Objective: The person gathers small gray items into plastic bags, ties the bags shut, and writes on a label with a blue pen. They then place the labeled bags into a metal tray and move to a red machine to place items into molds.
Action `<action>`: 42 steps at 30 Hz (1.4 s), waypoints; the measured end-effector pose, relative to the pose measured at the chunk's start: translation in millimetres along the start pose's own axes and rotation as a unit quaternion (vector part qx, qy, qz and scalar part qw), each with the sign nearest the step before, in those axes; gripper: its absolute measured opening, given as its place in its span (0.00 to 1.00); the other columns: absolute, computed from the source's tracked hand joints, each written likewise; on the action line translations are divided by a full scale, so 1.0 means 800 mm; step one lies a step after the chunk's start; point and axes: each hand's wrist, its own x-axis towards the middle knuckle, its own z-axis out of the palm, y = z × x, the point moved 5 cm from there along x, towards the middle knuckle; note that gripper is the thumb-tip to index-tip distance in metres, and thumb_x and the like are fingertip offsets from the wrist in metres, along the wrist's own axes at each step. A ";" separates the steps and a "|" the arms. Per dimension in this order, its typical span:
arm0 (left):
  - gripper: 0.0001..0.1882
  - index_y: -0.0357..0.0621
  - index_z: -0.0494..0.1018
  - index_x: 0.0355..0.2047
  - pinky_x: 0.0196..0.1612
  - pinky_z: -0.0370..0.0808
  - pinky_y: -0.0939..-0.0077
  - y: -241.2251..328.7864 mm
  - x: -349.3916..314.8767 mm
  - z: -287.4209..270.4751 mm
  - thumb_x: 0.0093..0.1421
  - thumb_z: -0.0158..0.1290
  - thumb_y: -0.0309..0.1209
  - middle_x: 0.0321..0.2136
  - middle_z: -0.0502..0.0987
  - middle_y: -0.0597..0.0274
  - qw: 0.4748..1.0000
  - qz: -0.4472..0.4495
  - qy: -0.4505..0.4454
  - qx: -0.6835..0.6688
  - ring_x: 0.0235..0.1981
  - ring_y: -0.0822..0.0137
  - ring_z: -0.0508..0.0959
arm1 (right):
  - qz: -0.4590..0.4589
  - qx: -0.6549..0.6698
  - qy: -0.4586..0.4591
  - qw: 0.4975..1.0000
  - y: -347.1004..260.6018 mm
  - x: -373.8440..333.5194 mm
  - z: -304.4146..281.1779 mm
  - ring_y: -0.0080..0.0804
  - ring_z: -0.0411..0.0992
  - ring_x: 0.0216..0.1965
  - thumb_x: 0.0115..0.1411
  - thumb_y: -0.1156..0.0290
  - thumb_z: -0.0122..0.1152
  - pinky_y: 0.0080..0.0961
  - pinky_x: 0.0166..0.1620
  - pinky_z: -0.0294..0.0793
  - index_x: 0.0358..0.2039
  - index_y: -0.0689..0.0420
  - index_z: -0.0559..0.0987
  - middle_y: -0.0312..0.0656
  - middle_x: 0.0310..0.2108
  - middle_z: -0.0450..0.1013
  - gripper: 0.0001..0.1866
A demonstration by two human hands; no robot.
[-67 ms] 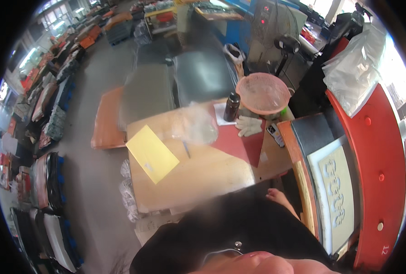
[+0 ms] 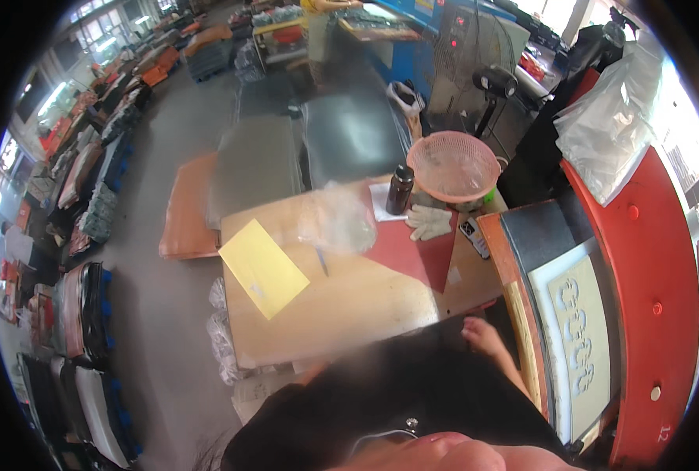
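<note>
My right hand (image 2: 483, 336) hangs just off the near right edge of the wooden table (image 2: 365, 302). Its fingers are curled in, and nothing shows in them. Of my left side only a patch of skin (image 2: 312, 371) appears by the near table edge; its fingers are hidden. On the tabletop lie a yellow sheet (image 2: 265, 269), a blue pen (image 2: 322, 261), a clear plastic bag (image 2: 338, 220) and a dark red sheet (image 2: 404, 251). Toward the far right are a dark bottle (image 2: 400, 190), a pale work glove (image 2: 430, 223) and a phone (image 2: 474, 238).
At my right stands a machine with a red curved beam (image 2: 640, 259) and a pale board with curved shapes (image 2: 581, 337). A pink basket (image 2: 453, 166) sits beyond the glove. Stacked sheets (image 2: 353, 137) lie past the table. A person (image 2: 316, 31) stands far off.
My right hand has shifted slightly right, its fingers more curled. A patch of skin has appeared by the near table edge. The view has tilted slightly, bringing the distant person into sight.
</note>
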 end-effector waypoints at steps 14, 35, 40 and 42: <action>0.27 0.47 0.72 0.47 0.47 0.65 0.54 0.677 -0.535 -0.100 0.61 0.43 0.55 0.43 0.72 0.57 0.264 0.858 -0.404 -0.174 0.45 0.54 0.69 | -0.758 0.119 -0.014 0.641 -0.334 -0.442 -0.298 0.38 0.72 0.38 0.59 0.73 0.53 0.34 0.41 0.71 0.31 0.55 0.78 0.44 0.38 0.72 0.05; 0.08 0.47 0.75 0.31 0.25 0.70 0.80 0.751 -0.656 0.106 0.63 0.46 0.27 0.28 0.74 0.69 0.092 0.387 -0.853 -0.339 0.22 0.74 0.73 | -0.614 0.316 0.130 0.712 -0.117 -0.730 -0.254 0.28 0.71 0.30 0.65 0.66 0.47 0.25 0.33 0.68 0.42 0.47 0.78 0.36 0.39 0.73 0.11; 0.12 0.44 0.76 0.35 0.36 0.74 0.61 0.719 -0.625 0.153 0.63 0.50 0.38 0.32 0.76 0.63 -0.058 0.391 -0.903 -0.168 0.30 0.62 0.76 | -0.606 0.192 0.083 0.768 -0.081 -0.742 -0.193 0.38 0.71 0.36 0.66 0.62 0.52 0.34 0.38 0.71 0.39 0.53 0.77 0.44 0.39 0.71 0.10; 0.12 0.41 0.76 0.35 0.38 0.73 0.56 0.700 -0.608 0.188 0.63 0.52 0.37 0.29 0.75 0.60 -0.064 0.435 -0.892 -0.101 0.29 0.58 0.75 | -0.540 0.143 0.022 0.829 -0.032 -0.728 -0.168 0.48 0.72 0.45 0.67 0.63 0.52 0.41 0.47 0.73 0.49 0.64 0.75 0.54 0.47 0.72 0.18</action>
